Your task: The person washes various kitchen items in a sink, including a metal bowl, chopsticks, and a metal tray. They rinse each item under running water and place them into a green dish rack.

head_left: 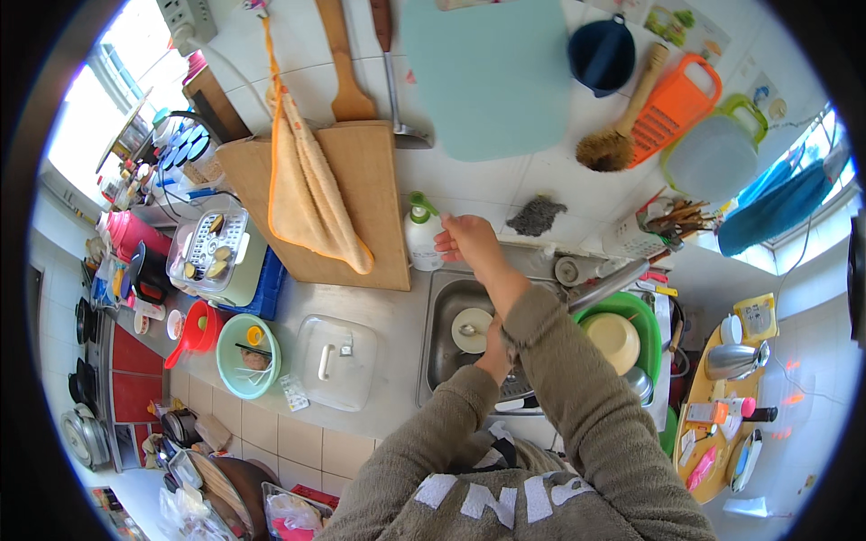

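Observation:
My right hand (467, 247) reaches to the back of the counter, its fingers slightly spread at the right side of a white pump bottle (423, 245) with a green pump head. Nothing shows in its grasp, and I cannot tell whether it touches the bottle. Below it, my left hand (497, 355) is over the stainless steel sink (443, 304), partly hidden behind my right forearm. By that hand, a white bowl (462, 319) with a metal spoon (468, 330) stands in the basin. Whether the left fingers grip the bowl's edge is hidden.
Right of the sink, a green basin (653, 318) holds a cream bowl (612, 341). A wooden cutting board (379, 203) leans on the wall behind a hanging towel (304, 189). Left on the counter are a clear lid (355, 379) and a mint-green basin (230, 358).

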{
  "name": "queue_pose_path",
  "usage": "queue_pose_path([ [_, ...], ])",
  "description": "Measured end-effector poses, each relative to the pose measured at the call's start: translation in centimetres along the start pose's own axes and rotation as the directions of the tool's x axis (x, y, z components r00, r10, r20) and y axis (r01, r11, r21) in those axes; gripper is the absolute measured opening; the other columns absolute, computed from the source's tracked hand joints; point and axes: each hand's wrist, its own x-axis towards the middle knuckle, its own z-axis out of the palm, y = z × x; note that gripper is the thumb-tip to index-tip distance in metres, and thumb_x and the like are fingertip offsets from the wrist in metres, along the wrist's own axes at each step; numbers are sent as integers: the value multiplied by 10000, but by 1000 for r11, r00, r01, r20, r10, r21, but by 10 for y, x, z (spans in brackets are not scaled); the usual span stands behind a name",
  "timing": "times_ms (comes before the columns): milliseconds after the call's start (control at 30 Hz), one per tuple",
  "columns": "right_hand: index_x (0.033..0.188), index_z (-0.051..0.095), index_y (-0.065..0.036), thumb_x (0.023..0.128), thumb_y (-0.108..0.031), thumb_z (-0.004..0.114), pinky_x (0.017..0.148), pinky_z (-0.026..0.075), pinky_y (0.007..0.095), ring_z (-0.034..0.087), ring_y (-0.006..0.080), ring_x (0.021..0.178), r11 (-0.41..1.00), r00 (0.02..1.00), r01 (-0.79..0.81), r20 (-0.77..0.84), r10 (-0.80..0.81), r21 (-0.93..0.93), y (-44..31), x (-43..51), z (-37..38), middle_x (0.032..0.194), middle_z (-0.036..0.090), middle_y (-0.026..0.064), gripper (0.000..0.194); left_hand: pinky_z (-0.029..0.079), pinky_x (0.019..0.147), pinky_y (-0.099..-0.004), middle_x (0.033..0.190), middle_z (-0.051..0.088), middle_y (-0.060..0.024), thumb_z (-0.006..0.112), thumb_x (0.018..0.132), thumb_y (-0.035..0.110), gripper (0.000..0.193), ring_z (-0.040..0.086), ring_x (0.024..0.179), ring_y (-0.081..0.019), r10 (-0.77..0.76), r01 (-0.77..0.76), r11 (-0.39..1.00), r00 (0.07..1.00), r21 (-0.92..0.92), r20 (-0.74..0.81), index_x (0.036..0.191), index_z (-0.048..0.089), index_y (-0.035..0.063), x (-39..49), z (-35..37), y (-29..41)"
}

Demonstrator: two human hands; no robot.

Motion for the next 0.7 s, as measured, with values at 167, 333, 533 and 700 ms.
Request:
queue_pose_path([
  [167,817,611,12,847,-491,698,436,510,282,621,189,499,972,954,-233,185,237,-41,-38,48,21,660,635,111,511,395,665,-355,800,461,-25,302,1062,363,313,383,664,-161,93,-94,995,994,-24,-57,1083,485,109,36,-44,9],
  [333,754,611,-4,800,-524,734,457,515,279,618,178,506,938,935,-248,194,297,-243,-49,52,15,638,629,108,536,332,594,-296,713,362,27,346,1054,346,284,329,613,-113,108,-107,990,994,-86,4,857,406,150,12,-45,32],
  [533,747,607,-6,785,-536,742,461,519,286,613,183,501,931,937,-266,159,311,-252,-50,50,13,634,626,110,549,341,577,-288,693,380,29,370,1044,337,270,343,596,-108,81,-83,993,996,-90,-29,859,422,147,11,-38,36],
  [700,721,602,-12,778,-580,734,457,511,278,611,183,493,933,945,-256,139,297,-252,-51,48,15,612,609,97,586,335,586,-292,702,368,25,368,1047,349,277,331,607,-116,111,-113,993,991,-23,-69,868,419,143,4,-25,46],
])
